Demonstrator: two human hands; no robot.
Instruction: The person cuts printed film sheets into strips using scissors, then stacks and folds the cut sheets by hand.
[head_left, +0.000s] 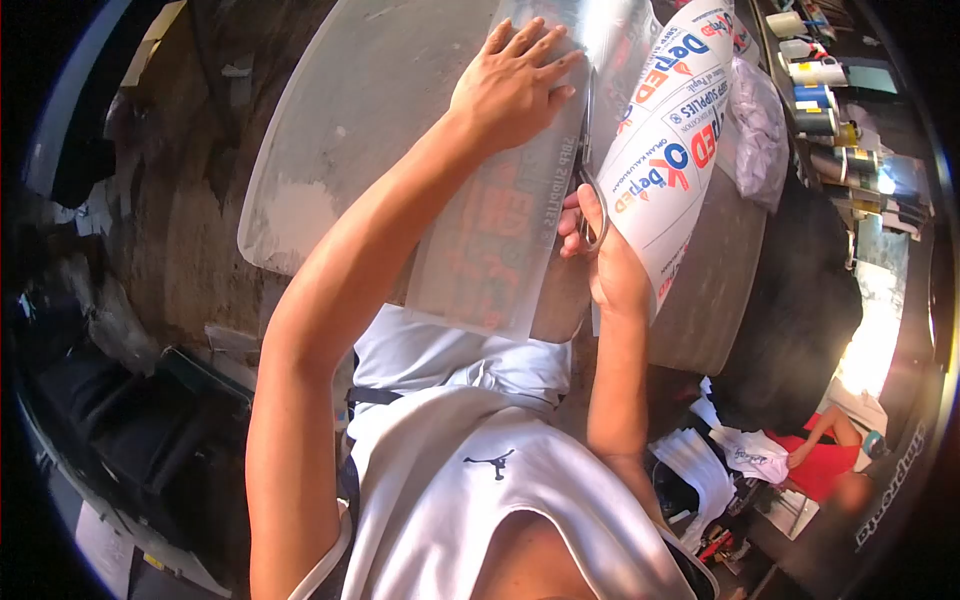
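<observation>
Now clamping scissors (586, 150) in the right hand (618, 265)!
Aiming blades (589, 105) away from the body, alongside the printed sheet (680, 140), left hand (510, 85) spread flat just beside.

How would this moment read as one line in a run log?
left hand: spread flat on pale sheet | right hand: holding scissors | printed sheet: curled up beside scissors

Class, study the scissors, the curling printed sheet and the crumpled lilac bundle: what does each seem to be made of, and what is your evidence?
Scissors: probably smooth metal, from the grey, shiny blades.
Printed sheet: smooth paper or plastic film, judging by its clean curl; which one is unclear.
Lilac bundle: perhaps thin plastic, as its creases look soft with a slight sheen, though fabric is possible.
</observation>
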